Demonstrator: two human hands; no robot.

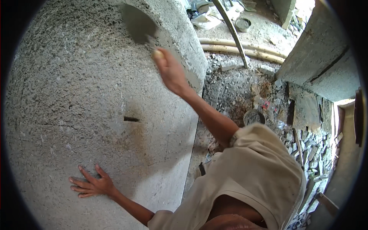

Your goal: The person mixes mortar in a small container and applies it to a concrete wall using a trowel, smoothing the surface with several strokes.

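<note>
A rough grey plastered wall (69, 96) fills the left half of the head view, with a dark slot cut in it near the middle. My right hand (170, 73) is raised high along the wall, closed round the handle of a metal trowel (140, 23), whose blurred grey blade lies over the wall's upper part. My left hand (94, 184) rests on the smoother lower part of the wall, fingers spread.
Rubble (224, 92) lies along the wall's foot, with a round bucket (253, 117) among it. Beyond are pale pipes (264, 53), a leaning dark strip (230, 21), a bowl (243, 25) and white sacks (207, 19). A concrete structure (314, 57) stands at right.
</note>
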